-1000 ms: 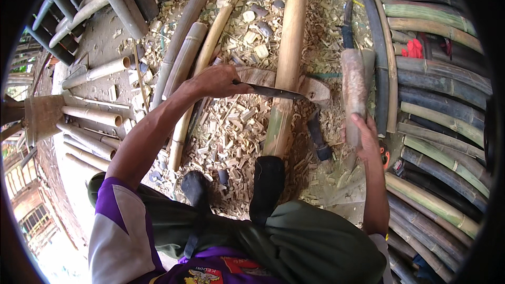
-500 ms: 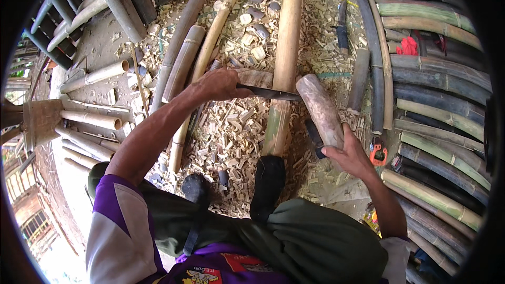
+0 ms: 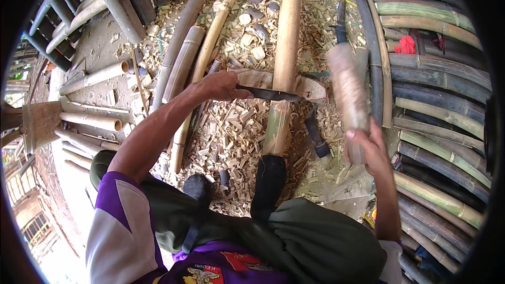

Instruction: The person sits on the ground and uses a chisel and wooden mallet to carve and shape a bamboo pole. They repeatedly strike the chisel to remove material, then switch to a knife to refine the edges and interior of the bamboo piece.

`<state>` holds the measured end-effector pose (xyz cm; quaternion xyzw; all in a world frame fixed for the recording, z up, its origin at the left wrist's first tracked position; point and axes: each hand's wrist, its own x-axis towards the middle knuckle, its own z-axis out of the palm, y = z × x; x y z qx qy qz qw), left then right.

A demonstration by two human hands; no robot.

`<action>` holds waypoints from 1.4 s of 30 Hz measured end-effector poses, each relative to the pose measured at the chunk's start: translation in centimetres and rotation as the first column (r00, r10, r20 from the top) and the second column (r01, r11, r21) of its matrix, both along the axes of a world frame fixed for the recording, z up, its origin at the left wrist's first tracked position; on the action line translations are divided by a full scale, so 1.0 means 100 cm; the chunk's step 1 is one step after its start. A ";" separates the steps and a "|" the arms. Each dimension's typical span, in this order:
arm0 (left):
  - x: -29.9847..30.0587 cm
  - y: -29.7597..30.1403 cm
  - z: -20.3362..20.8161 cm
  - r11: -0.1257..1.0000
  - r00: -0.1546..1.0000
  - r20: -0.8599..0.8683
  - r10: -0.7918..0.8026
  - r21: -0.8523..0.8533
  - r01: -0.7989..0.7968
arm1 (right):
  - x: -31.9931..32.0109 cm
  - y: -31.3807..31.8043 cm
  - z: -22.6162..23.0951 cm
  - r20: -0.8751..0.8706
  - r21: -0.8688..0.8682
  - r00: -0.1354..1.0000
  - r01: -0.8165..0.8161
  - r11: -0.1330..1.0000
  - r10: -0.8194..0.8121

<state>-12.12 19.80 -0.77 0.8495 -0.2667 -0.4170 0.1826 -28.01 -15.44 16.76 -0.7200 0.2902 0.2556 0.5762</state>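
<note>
My left hand [image 3: 223, 85] is closed round the handle of a knife. Its dark blade [image 3: 265, 93] lies crosswise over a thick bamboo pole [image 3: 288, 37], with the tip reaching past the pole's right side. In my right hand [image 3: 372, 147] is a round wooden club [image 3: 349, 87], raised to the right of the blade, apart from it and smeared by motion. Under the pole sits a wooden block [image 3: 311, 89]. My dark-covered foot [image 3: 267, 184] is at the pole's near end, where a strip of its surface is cut away and pale.
Wood chips [image 3: 234, 142] cover the ground. Several bamboo poles [image 3: 184, 42] lie to the left, and a row of dark and green poles [image 3: 436, 84] lines the right. A dark-handled blade [image 3: 341, 21] and another dark-handled tool [image 3: 315, 134] lie right of the pole.
The club in my right hand has swung up and to the right, away from the knife blade. My left hand, the knife and the bamboo pole have barely moved.
</note>
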 end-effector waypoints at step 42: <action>-0.101 -0.004 0.023 0.986 0.913 0.407 -0.035 0.165 -0.036 | 0.036 -0.001 -0.063 0.139 -0.932 -0.205 -0.359 0.057 0.969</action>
